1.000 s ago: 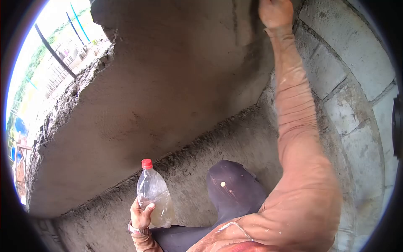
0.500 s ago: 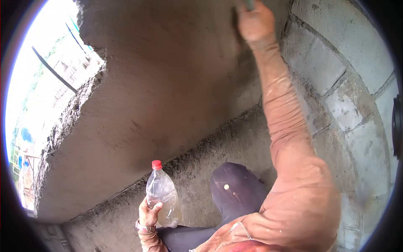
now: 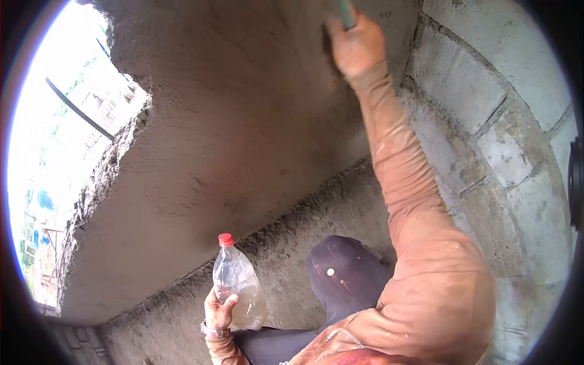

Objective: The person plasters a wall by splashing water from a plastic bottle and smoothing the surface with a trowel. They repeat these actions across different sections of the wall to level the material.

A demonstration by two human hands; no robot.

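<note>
My left hand (image 3: 219, 311) grips a clear plastic bottle (image 3: 236, 285) with a red cap, upright and partly filled with cloudy liquid, low in the view near my knee (image 3: 344, 278). My right hand (image 3: 354, 45) is raised high against the wet grey plastered wall (image 3: 231, 140). It is closed around a green handle (image 3: 347, 13) whose tool end is cut off by the top of the view. My right arm wears a long tan sleeve.
A bare concrete block wall (image 3: 486, 128) meets the plaster on the right. The plaster's ragged edge (image 3: 103, 176) borders an opening to bright outdoors at left. A rough cement floor ledge (image 3: 292, 243) runs below the wall.
My right hand has come down and to the left along the plaster, bringing the green handle into view. The bottle in my left hand has shifted slightly right.
</note>
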